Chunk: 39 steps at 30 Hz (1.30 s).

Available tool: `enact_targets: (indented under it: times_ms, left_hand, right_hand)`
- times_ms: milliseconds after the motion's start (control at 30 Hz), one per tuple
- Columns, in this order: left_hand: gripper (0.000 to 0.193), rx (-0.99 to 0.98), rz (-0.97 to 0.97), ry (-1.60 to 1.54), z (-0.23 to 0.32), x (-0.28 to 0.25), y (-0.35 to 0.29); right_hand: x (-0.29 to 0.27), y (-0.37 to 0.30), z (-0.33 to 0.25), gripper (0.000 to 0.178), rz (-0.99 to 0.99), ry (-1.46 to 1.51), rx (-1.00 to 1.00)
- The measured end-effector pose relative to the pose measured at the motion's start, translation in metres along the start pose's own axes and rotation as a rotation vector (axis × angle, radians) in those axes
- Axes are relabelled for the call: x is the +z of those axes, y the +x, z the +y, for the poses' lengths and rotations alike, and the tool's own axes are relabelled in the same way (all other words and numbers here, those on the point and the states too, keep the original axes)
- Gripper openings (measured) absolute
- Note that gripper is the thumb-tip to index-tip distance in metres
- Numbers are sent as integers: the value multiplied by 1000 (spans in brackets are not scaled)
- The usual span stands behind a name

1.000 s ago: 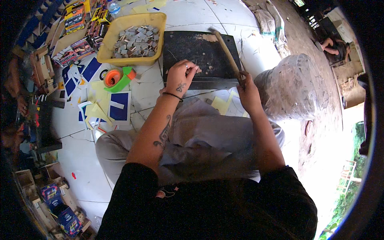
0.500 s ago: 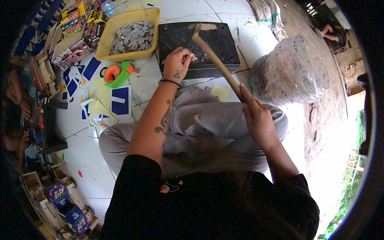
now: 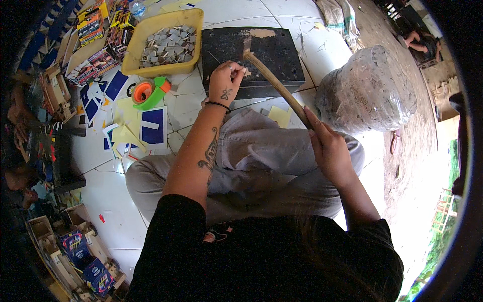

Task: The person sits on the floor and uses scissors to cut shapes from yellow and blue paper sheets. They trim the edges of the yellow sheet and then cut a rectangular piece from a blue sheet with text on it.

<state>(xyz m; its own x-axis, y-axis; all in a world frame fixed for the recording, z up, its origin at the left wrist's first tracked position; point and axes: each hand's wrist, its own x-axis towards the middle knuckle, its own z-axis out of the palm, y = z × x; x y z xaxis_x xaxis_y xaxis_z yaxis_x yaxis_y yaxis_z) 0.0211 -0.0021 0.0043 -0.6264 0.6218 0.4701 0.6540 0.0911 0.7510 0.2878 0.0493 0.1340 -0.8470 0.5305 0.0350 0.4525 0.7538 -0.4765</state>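
My right hand (image 3: pixel 329 148) is closed round the lower end of a hammer's wooden handle. The hammer (image 3: pixel 276 80) slants up to the left, its metal head over a black block (image 3: pixel 282 55) with a worn, scuffed top. Beside the hammer head, my left hand (image 3: pixel 225 80) rests at the block's near left part with thumb and fingers pinched together. Something small and pale shows at its fingertips, too small to name. Just behind the block's left side stands a yellow tub (image 3: pixel 128 60) holding many small grey square pieces (image 3: pixel 168 45).
Left of me lie blue and yellow paper scraps (image 3: pixel 153 131) and a green tape dispenser (image 3: pixel 160 93) with orange rolls. Boxes and wooden toy trucks (image 3: pixel 83 251) stand farther left, near another person's hands (image 3: pixel 22 126). A plastic-wrapped bundle (image 3: pixel 365 90) sits at my right.
The hammer head has come down a little toward the block, and my right hand has shifted slightly down and right. My left hand keeps its pinch in nearly the same place.
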Motion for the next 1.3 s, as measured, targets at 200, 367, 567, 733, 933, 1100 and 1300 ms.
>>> enact_targets:
  times_ms: [200,367,567,733,933,1100,1300]
  left_hand:
    - [13,4,24,7,-3,1,-2]
    - [13,25,60,-37,-4,3,-3]
    - [12,-19,55,-66,-4,4,-3]
    - [11,-14,51,-60,-3,4,-4]
    - [11,-14,43,-36,1,1,-4]
    - [13,65,57,-9,-2,1,-5]
    - [16,-319,146,-367,-16,-12,16]
  right_hand:
    - [2,1,5,53,63,27,-49]
    - [6,2,9,52,157,100,-93]
    - [6,1,11,48,141,114,-77]
    - [2,2,11,48,18,68,-5]
    - [9,3,13,47,-25,42,-9]
    - [14,22,28,44,35,297,88]
    - [55,81,54,51,47,226,149]
